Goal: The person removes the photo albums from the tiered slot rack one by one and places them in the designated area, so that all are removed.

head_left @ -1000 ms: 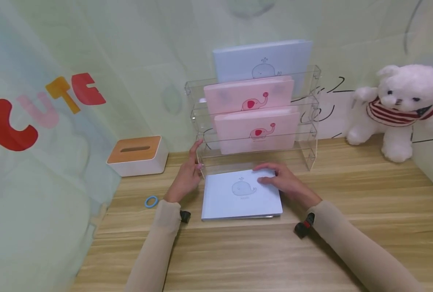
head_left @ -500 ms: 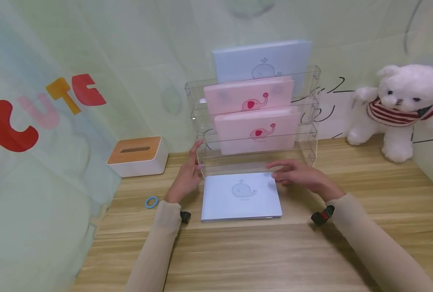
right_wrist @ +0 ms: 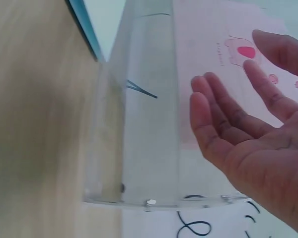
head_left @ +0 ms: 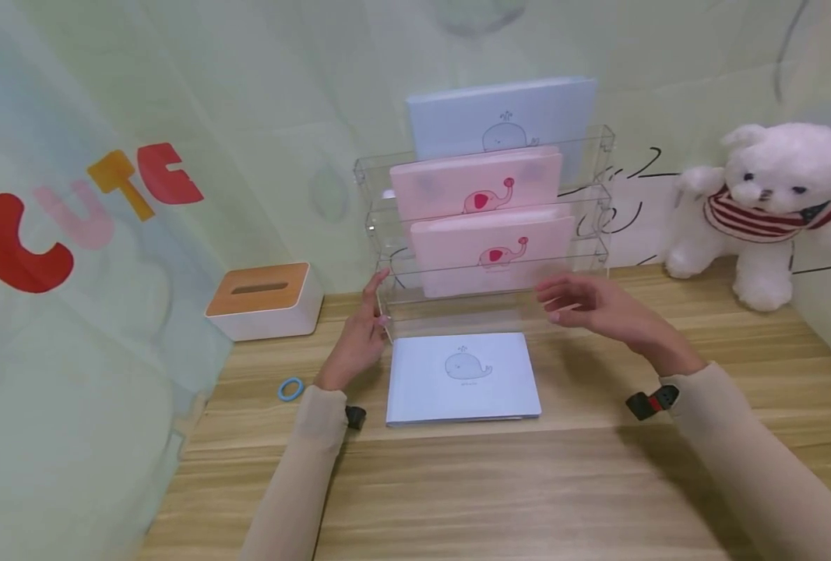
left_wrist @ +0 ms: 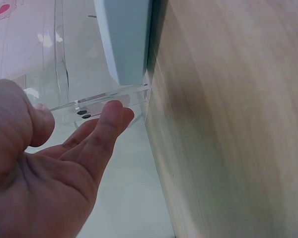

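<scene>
Pale printed fabric (head_left: 261, 117) hangs behind a wood-grain tabletop (head_left: 457, 491), whose left edge slants toward the lower left from below a white tissue box (head_left: 264, 302) with a wooden lid. Coloured letters (head_left: 135, 192) spell CUTE above the box. Near it lies a blue ring (head_left: 281, 391), with wood showing between it and the left hand (head_left: 355, 343). That hand's fingers are extended, the tips against the left side panel of a stepped transparent rack (head_left: 401, 284). Flat on the tabletop, just in front of the rack, lies a whale booklet (head_left: 464, 382): bluish-white cover, small grey-blue spouting whale, spine on the left, rounded right corners. A broad stretch of wood runs along its near edge, and more beyond its right edge. Two pink elephant booklets (head_left: 492, 253) stand in the rack one behind the other, each printed with a red-eared elephant; a light-blue booklet (head_left: 499, 117) with a whale stands highest, at the rear. Near the rack's right end hangs the right hand (head_left: 604, 312), fingers loosely bent and apart, holding nothing. Well to its right is a white teddy bear (head_left: 765, 210) in a striped top, near the tabletop's right edge.
</scene>
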The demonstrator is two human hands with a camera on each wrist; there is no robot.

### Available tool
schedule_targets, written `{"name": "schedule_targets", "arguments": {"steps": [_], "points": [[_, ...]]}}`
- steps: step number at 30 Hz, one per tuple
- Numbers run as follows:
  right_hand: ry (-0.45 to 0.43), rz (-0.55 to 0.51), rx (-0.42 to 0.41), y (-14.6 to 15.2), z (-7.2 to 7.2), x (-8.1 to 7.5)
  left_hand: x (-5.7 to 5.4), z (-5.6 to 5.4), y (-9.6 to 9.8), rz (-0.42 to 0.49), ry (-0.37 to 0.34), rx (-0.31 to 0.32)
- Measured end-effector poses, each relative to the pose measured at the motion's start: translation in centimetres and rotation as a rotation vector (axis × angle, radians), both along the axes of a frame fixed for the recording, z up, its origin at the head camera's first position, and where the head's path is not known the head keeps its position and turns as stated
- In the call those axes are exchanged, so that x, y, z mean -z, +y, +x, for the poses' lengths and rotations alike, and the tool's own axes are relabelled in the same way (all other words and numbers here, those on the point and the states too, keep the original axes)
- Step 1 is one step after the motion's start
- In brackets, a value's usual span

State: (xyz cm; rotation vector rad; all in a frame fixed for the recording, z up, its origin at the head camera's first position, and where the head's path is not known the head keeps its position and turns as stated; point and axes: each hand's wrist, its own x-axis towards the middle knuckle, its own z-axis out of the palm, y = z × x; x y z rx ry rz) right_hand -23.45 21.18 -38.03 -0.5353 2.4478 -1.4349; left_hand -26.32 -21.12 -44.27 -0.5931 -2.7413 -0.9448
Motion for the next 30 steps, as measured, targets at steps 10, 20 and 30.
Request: {"name": "schedule_targets", "arguments": {"steps": [10,20,30], "points": [[0.225,-0.101,0.171,0.2,0.3,-3.0,-0.2,0.1,0.0,0.0,-0.055,-0.009],[0.424,-0.146,0.318,0.2,-0.3,-3.9,-0.4,0.3,0.1,0.009,-0.066,-0.021],[0.452,-0.136,0.391,0.5,-1.6,-4.2,-0.3,0.2,0.1,0.012,-0.041,-0.005]]}}
